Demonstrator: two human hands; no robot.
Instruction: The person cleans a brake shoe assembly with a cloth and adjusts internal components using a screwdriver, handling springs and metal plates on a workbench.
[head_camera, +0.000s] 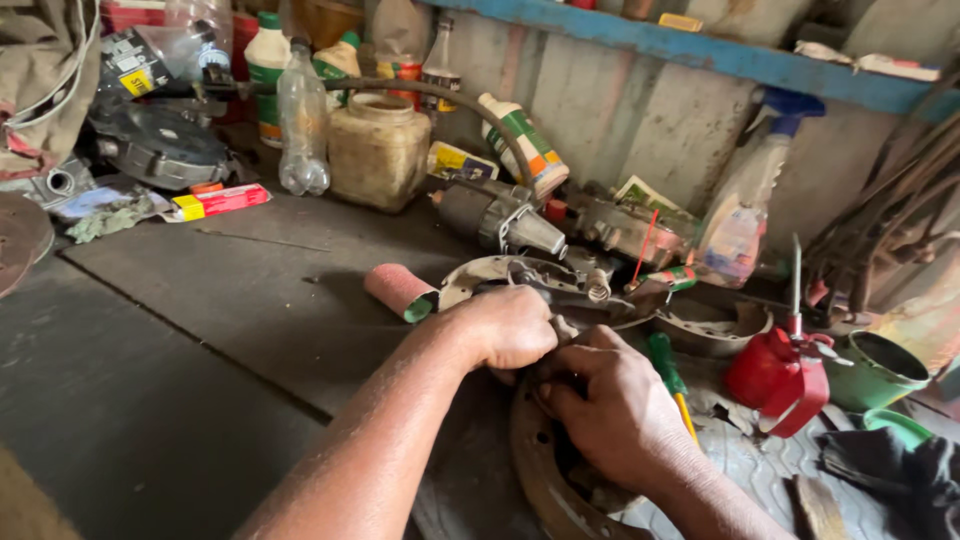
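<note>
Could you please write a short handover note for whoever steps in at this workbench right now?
Left hand: closed in a fist around a small metal part, its shape hidden by the fingers, just above the rusty curved brake shoe.
Right hand: pressed down on that brake shoe, fingers curled towards the left hand.
Nearby: a green-handled screwdriver lies beside the right hand, a red oil can to its right, a roll of reddish sandpaper to the left on the dark workbench.
Done: cannot tell from this view.
Left: both hands are engaged at the shoe; nothing is set aside as finished.

Rusty curved brake shoe (540, 470), flat on bench
</note>
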